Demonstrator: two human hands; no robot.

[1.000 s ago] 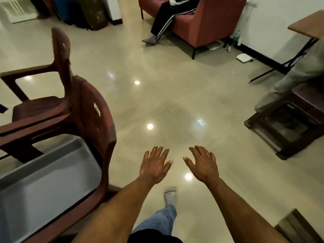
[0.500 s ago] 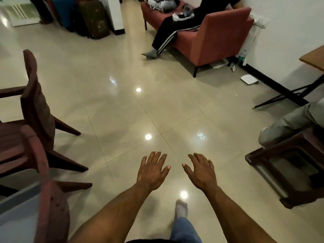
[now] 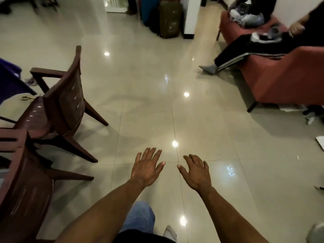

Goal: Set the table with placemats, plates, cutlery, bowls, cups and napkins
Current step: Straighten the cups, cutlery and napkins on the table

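Above the tiled floor (image 3: 149, 102), the left hand (image 3: 146, 168) and right hand (image 3: 196, 172) hover spread, palms down, holding nothing.

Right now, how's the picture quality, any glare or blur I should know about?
Head view: bright ceiling-light spots glare off the glossy tiled floor, one just beyond the left hand and right hand; both hands are sharp, open and empty. The top corners smear with motion blur, and the red sofa and brown chair lean with wide-angle distortion.
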